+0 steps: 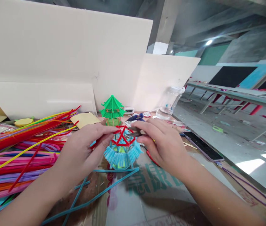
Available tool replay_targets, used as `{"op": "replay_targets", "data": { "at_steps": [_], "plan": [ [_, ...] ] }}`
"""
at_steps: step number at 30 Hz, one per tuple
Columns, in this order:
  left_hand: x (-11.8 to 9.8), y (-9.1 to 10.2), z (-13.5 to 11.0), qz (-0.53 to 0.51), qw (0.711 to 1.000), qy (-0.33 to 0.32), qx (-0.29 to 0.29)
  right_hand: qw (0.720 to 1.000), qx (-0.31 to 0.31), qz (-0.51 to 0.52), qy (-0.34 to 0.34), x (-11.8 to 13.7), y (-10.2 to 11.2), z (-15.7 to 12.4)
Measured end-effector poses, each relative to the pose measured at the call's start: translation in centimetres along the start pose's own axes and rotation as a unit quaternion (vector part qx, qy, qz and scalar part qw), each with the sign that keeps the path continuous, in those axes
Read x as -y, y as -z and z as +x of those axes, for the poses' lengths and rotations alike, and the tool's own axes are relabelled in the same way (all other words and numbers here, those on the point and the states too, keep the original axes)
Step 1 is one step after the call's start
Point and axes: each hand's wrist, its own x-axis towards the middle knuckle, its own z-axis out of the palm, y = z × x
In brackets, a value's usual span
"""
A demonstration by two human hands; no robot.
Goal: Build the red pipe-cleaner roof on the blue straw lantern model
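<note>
The left hand point(83, 149) pinches red fuzzy stem between thumb and fingers at one side of a red frame point(123, 144) — the frame shows just above a blue skirted model point(123, 157) on the surface point(97, 201). The right hand point(164, 138) grips a grey tool point(135, 134) — its tip beside the frame.

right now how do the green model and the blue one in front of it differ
Colour: the green model is mostly bright green, the blue model mostly light blue. Top: the green model rises to a point, while red strips cross over the blue model. Place: the green model stands farther back, near the white board; the blue model is nearer, between the left hand and the right hand. Both flare outward in slanting strips.
</note>
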Motion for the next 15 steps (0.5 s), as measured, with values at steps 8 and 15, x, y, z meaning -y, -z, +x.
{"op": "replay_targets", "data": {
  "at_steps": [8,15],
  "plan": [
    [1.6,0.5,0.3,-0.091,0.989,0.119,-0.008,0.932,0.318,-0.027,-0.170,-6.9,-1.1,-2.0],
    [4.0,0.6,0.9,-0.124,0.983,0.136,-0.025,0.947,0.285,0.001,-0.145,-6.0,-0.9,-0.7]
  ]
}}
